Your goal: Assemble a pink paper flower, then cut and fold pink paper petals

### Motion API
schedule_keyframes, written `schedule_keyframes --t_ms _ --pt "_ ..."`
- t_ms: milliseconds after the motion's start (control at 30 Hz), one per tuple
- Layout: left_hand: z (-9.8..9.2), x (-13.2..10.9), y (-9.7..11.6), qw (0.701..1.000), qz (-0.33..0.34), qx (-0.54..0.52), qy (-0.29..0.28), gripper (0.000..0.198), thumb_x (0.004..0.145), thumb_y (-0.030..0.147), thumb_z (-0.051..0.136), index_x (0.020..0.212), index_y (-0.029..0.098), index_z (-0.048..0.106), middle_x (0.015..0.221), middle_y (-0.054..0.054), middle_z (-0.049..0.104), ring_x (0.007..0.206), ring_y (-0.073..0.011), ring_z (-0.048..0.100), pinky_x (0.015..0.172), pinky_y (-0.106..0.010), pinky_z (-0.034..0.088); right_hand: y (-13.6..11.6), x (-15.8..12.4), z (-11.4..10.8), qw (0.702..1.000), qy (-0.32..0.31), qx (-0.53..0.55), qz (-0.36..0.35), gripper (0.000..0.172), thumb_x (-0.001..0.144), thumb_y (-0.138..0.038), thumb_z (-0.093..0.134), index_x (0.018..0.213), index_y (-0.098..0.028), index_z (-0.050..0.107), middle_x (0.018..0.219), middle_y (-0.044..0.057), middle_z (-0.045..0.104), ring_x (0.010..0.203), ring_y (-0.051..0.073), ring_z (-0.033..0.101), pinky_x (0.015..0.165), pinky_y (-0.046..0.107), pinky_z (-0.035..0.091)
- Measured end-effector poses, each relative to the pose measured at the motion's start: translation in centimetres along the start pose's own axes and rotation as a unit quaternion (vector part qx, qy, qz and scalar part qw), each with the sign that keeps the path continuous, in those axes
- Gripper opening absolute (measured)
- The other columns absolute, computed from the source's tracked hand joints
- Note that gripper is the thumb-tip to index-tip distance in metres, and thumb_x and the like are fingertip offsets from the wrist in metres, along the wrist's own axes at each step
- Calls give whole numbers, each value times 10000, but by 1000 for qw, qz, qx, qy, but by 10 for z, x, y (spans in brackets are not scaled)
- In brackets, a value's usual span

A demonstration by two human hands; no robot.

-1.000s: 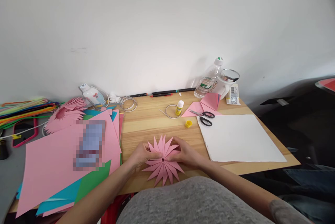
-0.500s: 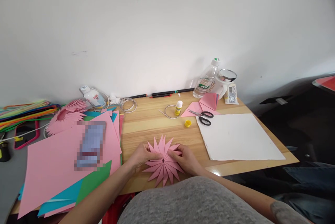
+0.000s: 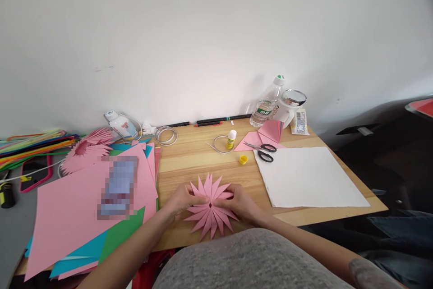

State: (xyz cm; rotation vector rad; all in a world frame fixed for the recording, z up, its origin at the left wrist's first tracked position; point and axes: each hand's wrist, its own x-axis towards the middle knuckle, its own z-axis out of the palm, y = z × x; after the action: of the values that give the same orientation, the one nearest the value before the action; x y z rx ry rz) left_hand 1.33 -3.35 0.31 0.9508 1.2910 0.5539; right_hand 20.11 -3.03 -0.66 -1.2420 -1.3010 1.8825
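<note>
A pink folded-paper flower (image 3: 212, 223) with many pointed petals and a small hole at its centre lies at the table's front edge, close to my body. My left hand (image 3: 182, 199) grips its left side, the thumb pressed on the petals and the fingers beneath. On the opposite side my right hand (image 3: 238, 202) pinches the upper right petals, its thumb near the centre. Beyond the flower stand an uncapped-looking glue stick (image 3: 231, 139) and a separate yellow cap (image 3: 243, 159). Black-handled scissors (image 3: 265, 153) rest partly on a white sheet (image 3: 311, 178).
Pink, blue and green paper sheets (image 3: 67, 208) are stacked at left under a blurred rectangular thing (image 3: 118, 185). Behind them lie another pink paper flower (image 3: 83, 153) and a white bottle (image 3: 121, 125). A water bottle (image 3: 264, 111) and a mug (image 3: 287, 108) stand at the back right.
My right thumb has slid slightly toward the flower's centre, and the upper right petals have shifted a little. Both hands keep their hold. The view has moved very slightly.
</note>
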Motion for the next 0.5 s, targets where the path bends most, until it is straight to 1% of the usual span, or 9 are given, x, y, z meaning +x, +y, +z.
schedule_keyframes --t_ms 67,167,267,300,333,367,433,467,500 --pt "-7 11 8 999 14 25 39 436 462 418 780 709 78 662 708 -112 686 642 -230 632 592 -324 482 -6 12 -3 1000 17 -9 -15 412 588 -374 726 878 -104 613 887 91 689 811 246 641 700 348 508" --pt "-20 24 22 988 64 64 129 550 506 450 746 912 107 602 821 -84 656 769 -233 619 685 -347 484 -12 29 -9 993 69 -57 -70 509 627 -329 704 1045 -110 515 965 112 644 869 224 627 748 352 502" --pt "-29 25 22 958 109 128 231 636 607 434 689 1124 123 485 959 -102 601 914 -267 579 797 -423 450 -10 32 -16 974 102 -175 -100 610 716 -294 633 1226 -107 354 958 119 613 822 210 631 725 370 514" --pt "-30 23 17 927 151 209 272 585 677 433 629 1145 117 473 1007 -123 582 937 -275 574 808 -441 448 -9 29 -18 957 115 -236 -123 612 735 -274 615 1252 -108 332 970 130 603 838 223 625 736 390 512" --pt "-31 20 11 893 200 285 285 532 730 401 585 1166 120 464 1092 -147 551 1016 -285 544 855 -455 427 -8 26 -20 930 135 -307 -152 575 750 -253 600 1250 -114 352 1003 148 586 880 247 611 759 421 504" --pt "-31 18 3 858 246 343 293 476 772 365 545 1180 135 460 1179 -157 512 1122 -293 480 918 -469 387 -7 22 -22 892 156 -381 -185 501 760 -236 587 1216 -127 412 1050 166 564 950 278 582 801 457 482" --pt "-29 13 -12 808 319 430 246 476 818 326 499 1258 171 402 1325 -152 420 1275 -284 320 1010 -475 306 -7 17 -25 823 164 -479 -256 328 801 -207 536 1123 -153 517 1140 172 526 1101 309 490 892 496 428" --pt "-27 11 -18 793 341 456 215 516 835 322 483 1312 192 335 1368 -140 383 1301 -266 281 1031 -467 286 -8 16 -26 801 144 -501 -293 291 825 -197 505 1112 -157 533 1184 165 509 1174 304 430 935 490 403" --pt "-25 11 -23 781 356 475 192 565 845 329 472 1355 206 261 1395 -134 352 1317 -255 249 1041 -461 279 -8 16 -25 789 111 -508 -327 301 848 -193 476 1143 -153 520 1228 158 491 1233 287 369 970 471 386"
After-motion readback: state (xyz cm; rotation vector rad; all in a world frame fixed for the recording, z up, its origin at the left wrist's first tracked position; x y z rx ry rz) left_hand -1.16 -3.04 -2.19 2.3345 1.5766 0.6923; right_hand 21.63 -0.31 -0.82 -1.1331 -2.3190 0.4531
